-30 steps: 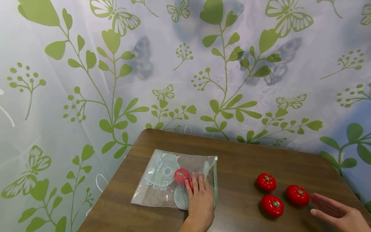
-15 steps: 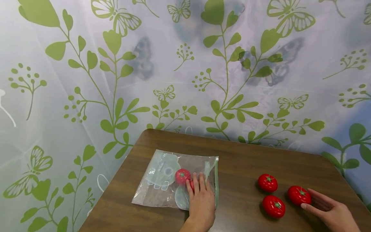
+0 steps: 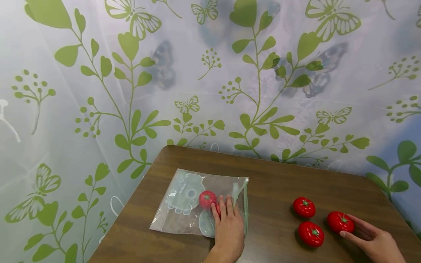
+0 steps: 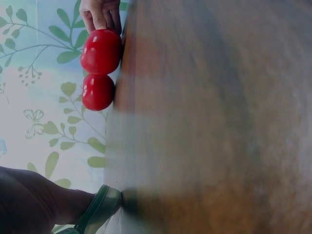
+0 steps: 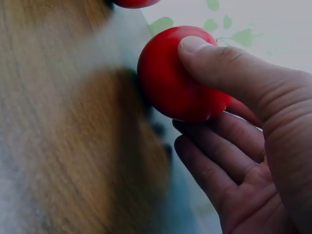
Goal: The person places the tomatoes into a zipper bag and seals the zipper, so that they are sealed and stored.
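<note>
My left hand [image 3: 228, 228] lies over a clear zip bag [image 3: 164, 221], its fingers extended across the plastic. Inside the bag a red tomato [image 3: 207, 199] shows whole, and a second red tomato [image 3: 217, 209] is mostly covered by the fingers. At the right, my right hand [image 3: 376, 241] grips a shiny toy-like tomato [image 3: 340, 221] with a green star-shaped top. In the right wrist view the thumb presses one side of that tomato [image 5: 170, 73] and fingers reach round the other. The left wrist view catches the bag's green edge [image 4: 100, 209] beneath the left hand.
Two more tomatoes stand left of the gripped one, a far one [image 3: 304, 207] and a near one [image 3: 311, 234]. Everything lies on a brown wooden table [image 3: 269, 190]. A curtain [image 3: 210, 80] with green leaves and butterflies hangs behind it.
My right hand has moved left to the rightmost tomato, and its thumb and fingers have come round it. My left hand has stayed on the bag.
</note>
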`<control>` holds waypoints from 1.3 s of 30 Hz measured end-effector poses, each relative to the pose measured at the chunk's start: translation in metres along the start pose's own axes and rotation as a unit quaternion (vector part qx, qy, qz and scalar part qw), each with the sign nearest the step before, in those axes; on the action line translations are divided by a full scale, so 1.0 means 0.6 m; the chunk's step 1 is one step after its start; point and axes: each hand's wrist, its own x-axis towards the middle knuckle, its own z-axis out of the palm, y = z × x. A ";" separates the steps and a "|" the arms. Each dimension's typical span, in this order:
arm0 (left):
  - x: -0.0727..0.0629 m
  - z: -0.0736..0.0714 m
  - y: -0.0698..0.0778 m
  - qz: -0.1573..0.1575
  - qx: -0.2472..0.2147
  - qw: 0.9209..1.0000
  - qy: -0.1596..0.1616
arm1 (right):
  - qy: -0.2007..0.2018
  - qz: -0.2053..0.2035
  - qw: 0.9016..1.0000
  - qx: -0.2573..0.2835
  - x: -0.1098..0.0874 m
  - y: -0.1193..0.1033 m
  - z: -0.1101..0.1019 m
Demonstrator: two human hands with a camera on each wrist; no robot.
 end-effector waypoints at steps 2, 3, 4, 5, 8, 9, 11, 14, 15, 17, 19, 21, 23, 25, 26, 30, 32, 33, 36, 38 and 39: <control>-0.001 -0.001 0.000 0.000 -0.001 1.000 -0.005 | -0.002 0.008 1.000 -0.005 -0.004 0.002 0.000; -0.001 -0.002 0.000 0.000 -0.002 1.000 -0.006 | -0.002 0.010 1.000 -0.010 -0.007 0.002 -0.001; -0.001 -0.002 0.000 0.000 -0.002 1.000 -0.008 | -0.003 0.013 1.000 -0.011 -0.009 0.001 -0.001; -0.001 -0.003 -0.001 0.000 -0.003 1.000 -0.006 | 0.000 0.010 1.000 -0.014 -0.012 0.000 -0.002; -0.002 -0.002 -0.002 -0.001 -0.001 1.000 0.004 | 0.005 -0.005 1.000 -0.022 -0.018 -0.010 -0.007; -0.002 -0.001 -0.003 0.000 0.000 1.000 0.008 | 0.007 -0.011 1.000 -0.022 -0.020 -0.014 -0.009; -0.002 0.000 -0.004 0.000 0.002 1.000 0.015 | 0.006 -0.019 1.000 -0.023 -0.023 -0.023 -0.012; -0.003 0.001 -0.004 0.001 0.002 1.000 0.018 | 0.000 -0.030 0.999 -0.023 -0.030 -0.041 -0.017; -0.003 0.001 -0.004 0.001 0.001 1.000 0.016 | -0.005 -0.033 0.999 -0.022 -0.033 -0.048 -0.018; -0.003 0.001 -0.005 0.001 -0.001 1.000 0.012 | -0.013 -0.043 0.999 -0.024 -0.038 -0.062 -0.021; -0.003 0.000 -0.004 0.001 -0.002 1.000 0.007 | -0.027 -0.055 0.998 -0.025 -0.044 -0.075 -0.023; -0.003 0.000 -0.004 0.001 -0.004 1.000 0.004 | -0.042 -0.068 0.996 -0.028 -0.049 -0.089 -0.025; -0.003 0.000 -0.004 0.001 -0.004 1.000 0.004 | -0.056 -0.079 0.995 -0.031 -0.054 -0.102 -0.026; -0.004 -0.001 -0.004 0.000 -0.004 1.000 0.006 | -0.069 -0.090 0.993 -0.031 -0.058 -0.117 -0.026; -0.004 -0.002 -0.004 0.000 -0.003 1.000 0.007 | -0.071 -0.094 0.993 -0.031 -0.060 -0.124 -0.025; -0.003 -0.003 -0.003 -0.002 -0.005 1.000 0.006 | -0.082 -0.111 0.990 -0.027 -0.069 -0.153 -0.017; -0.003 -0.003 -0.003 -0.002 -0.005 1.000 0.006 | -0.087 -0.120 0.989 -0.021 -0.072 -0.166 -0.011; -0.002 -0.003 -0.002 -0.002 -0.004 1.000 0.005 | -0.091 -0.125 0.988 -0.018 -0.073 -0.172 -0.008; -0.003 -0.004 -0.001 -0.001 -0.001 1.000 0.007 | -0.108 -0.132 0.985 0.000 -0.073 -0.186 0.002; -0.004 -0.004 0.000 0.001 0.001 1.000 0.012 | -0.122 -0.133 0.984 0.010 -0.072 -0.193 0.008; -0.005 -0.003 0.000 0.003 0.002 1.000 0.016 | -0.130 -0.135 0.982 0.016 -0.072 -0.196 0.010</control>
